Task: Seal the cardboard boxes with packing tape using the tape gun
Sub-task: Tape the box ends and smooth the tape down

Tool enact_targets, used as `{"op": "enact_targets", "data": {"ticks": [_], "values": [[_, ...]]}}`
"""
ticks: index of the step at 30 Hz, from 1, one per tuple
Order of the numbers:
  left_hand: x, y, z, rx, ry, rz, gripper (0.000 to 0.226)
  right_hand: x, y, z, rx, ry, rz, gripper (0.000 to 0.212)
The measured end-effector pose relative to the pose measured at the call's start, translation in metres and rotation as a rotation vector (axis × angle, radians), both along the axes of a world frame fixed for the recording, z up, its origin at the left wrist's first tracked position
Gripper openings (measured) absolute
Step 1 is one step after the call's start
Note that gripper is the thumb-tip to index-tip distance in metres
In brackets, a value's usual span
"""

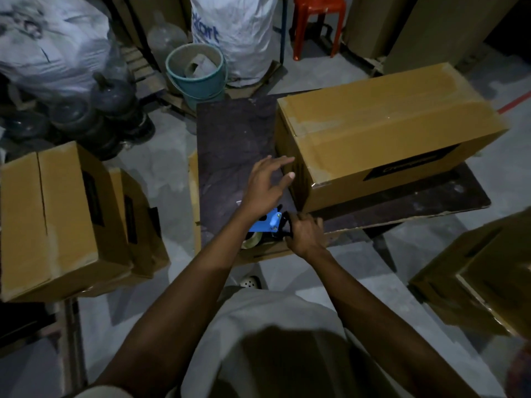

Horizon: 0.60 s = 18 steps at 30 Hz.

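"At the near edge of the tabletop (230, 139), what is each hand doing?"

"There the right hand (306, 235) is curled round the black handle of the blue tape gun (265, 225), which sits low at that edge with its roll of tape (253, 241) just below. As for the left hand (265, 185), it holds nothing: fingers spread and fairly straight, beside the near left corner of the cardboard box (388, 156). I cannot tell whether it touches."

"And the box?"

"Lying lengthways on the tabletop, flaps down, with a pale strip of tape (388, 114) along the top seam and over the end."

"So what could go wrong?"

"That left wrist crosses right above the gun. I'd judge that lifting the gun fast could bring its cutter against the forearm. Nothing visibly pins the box either. If the gun drags along it before the left hand presses down, the box may slide or turn, and the tape go on crooked or wrinkled. Light is poor too, and I cannot make out the loose tape end"
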<state>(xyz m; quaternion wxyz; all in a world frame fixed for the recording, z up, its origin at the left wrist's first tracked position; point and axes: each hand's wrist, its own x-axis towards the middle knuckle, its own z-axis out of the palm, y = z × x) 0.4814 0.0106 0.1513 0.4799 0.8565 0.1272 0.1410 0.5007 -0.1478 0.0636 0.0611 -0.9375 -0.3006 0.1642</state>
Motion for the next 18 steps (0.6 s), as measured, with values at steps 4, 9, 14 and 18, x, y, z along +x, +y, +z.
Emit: {"op": "enact_targets", "data": {"ticks": [4,9,14,18], "values": [[0.013,-0.022,-0.003,0.066,-0.072,-0.055,0.030,-0.006,-0.019,-0.001,0.100,-0.070,0.027,0.056],[0.019,-0.031,-0.009,0.070,-0.053,-0.047,0.028,-0.009,-0.041,0.013,0.415,-0.229,-0.050,0.038],[0.020,-0.034,-0.015,0.123,-0.038,-0.064,0.032,0.002,-0.048,0.055,0.808,-0.418,-0.235,0.027],[0.024,-0.034,-0.013,0.082,-0.048,-0.058,0.022,0.020,-0.044,0.082,0.939,-0.541,-0.304,0.031]]}}
